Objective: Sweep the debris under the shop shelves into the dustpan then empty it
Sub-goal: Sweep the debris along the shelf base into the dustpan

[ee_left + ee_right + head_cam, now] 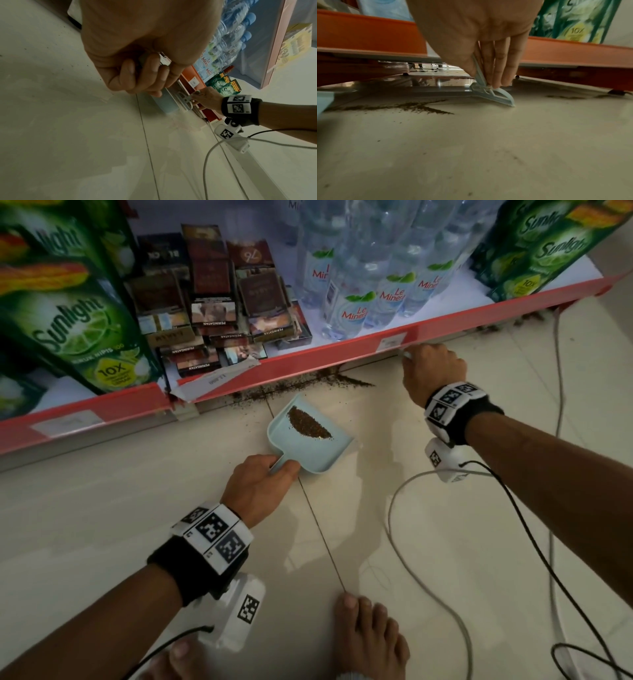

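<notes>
Your left hand (260,484) grips the dustpan (310,440) handle; the pan sits just before the red shelf edge (308,361), debris (310,424) inside. Your right hand (433,369) pinches the scraper brush (489,90) beside the spilled debris line (412,106). A fast stroke may scatter grains past the dustpan.

Debris (310,426), seemingly, in dustpan (308,451)

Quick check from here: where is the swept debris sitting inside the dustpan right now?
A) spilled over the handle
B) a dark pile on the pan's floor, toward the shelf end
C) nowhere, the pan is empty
B: the dustpan holds a dark half-moon pile of debris on its floor, toward the shelf end.
</notes>
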Demonstrator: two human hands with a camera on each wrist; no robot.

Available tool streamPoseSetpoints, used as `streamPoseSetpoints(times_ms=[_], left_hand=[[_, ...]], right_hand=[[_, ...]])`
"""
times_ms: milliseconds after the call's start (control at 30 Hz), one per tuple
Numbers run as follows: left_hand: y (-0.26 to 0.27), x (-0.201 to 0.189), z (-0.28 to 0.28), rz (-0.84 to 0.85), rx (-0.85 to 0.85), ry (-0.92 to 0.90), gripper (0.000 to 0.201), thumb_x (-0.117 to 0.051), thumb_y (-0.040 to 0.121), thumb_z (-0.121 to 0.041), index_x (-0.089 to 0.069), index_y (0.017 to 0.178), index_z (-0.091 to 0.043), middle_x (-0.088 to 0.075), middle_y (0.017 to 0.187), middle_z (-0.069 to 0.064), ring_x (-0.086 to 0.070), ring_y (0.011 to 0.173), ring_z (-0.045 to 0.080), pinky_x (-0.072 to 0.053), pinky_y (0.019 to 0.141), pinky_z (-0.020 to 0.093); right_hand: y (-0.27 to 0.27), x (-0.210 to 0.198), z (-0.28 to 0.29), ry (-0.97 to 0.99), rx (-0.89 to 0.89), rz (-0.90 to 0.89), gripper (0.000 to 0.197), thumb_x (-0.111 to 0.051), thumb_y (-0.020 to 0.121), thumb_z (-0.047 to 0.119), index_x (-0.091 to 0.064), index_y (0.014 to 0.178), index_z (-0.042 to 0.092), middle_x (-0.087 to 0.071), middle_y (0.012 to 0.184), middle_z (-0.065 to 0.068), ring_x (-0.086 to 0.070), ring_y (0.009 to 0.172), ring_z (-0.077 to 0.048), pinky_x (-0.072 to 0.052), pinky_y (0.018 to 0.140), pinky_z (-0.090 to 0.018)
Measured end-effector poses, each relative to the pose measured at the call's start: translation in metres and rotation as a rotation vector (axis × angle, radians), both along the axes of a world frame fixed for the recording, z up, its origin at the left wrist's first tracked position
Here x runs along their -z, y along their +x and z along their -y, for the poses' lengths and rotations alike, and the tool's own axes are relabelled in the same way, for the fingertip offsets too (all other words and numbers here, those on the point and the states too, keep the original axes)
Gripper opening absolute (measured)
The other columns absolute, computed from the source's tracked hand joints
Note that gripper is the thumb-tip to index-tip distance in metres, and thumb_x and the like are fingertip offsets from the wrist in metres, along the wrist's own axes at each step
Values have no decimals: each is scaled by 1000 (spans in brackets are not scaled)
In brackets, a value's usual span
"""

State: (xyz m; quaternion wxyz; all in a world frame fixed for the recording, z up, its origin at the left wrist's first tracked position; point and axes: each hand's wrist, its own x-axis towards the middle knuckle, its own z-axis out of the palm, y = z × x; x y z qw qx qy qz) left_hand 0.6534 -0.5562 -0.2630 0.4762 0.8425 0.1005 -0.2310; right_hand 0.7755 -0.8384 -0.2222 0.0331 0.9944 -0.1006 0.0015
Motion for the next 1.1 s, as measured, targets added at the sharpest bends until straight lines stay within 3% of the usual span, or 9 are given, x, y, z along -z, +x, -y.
streamPoseSetpoints(times_ms=[133,267,367,500,633,733,900,1000,1100], left_hand=[[-2,-1,-3,-5,-6,-1,40,-59,84,-40,-69,79,-2,-52,55,-2,-49,57,18,-41,60,30],[-4,-2,-8,1,-14,3,40,-59,85,-40,-69,80,-2,-53,55,-3,-49,57,17,-41,60,29],[-4,-2,-11,5,-14,4,41,-58,87,-40,-68,82,-1,-54,57,-1,-50,59,17,-42,61,30],[-4,-1,-12,7,-3,16,42,-57,87,-40,-69,83,0,-56,60,1,-52,61,19,-43,63,32],[-4,0,-10,1,9,34,41,-57,87,-41,-69,83,-1,-57,60,2,-54,62,20,-45,65,34],[-4,0,-10,-2,10,35,42,-56,87,-41,-69,83,-1,-56,60,1,-52,61,19,-43,63,32],[-5,0,-11,-7,-10,26,41,-56,87,-40,-69,84,-2,-56,60,0,-53,62,19,-44,63,32],[-7,0,-12,-4,-4,37,41,-55,88,-40,-69,84,-2,-57,61,0,-54,63,20,-44,64,32],[-8,0,-15,0,-14,46,41,-56,88,-40,-68,83,-1,-55,59,0,-52,60,19,-43,62,32]], right_hand=[[-7,6,-30,153,-210,-100,27,-44,99,27,-63,116,15,-67,113,-17,-64,96,-40,-51,79,-44],[-28,3,-41,163,-488,-194,34,-45,100,32,-58,131,24,-62,131,-5,-62,107,-36,-52,82,-44],[-40,-7,-28,160,-597,-82,34,-44,100,36,-61,128,26,-64,128,0,-63,109,-29,-54,77,-43],[-36,-15,-5,74,-464,121,28,-47,98,33,-65,116,23,-68,114,-6,-67,90,-36,-48,66,-38],[-20,-12,3,20,-119,3,24,-47,95,25,-67,105,15,-67,105,-18,-64,89,-42,-47,73,-42],[-33,-7,-11,107,-218,-78,27,-44,97,28,-66,105,15,-68,105,-15,-64,90,-41,-49,71,-41],[-67,-8,-44,178,-469,-19,26,-43,96,30,-65,107,22,-68,101,-6,-63,87,-35,-46,61,-37],[-54,-14,-41,36,-386,79,27,-42,95,33,-65,102,21,-67,97,-6,-63,86,-34,-36,61,-34],[-26,-14,-36,-104,-225,62,21,-48,94,23,-66,97,13,-68,95,-13,-64,86,-36,-35,65,-37]])
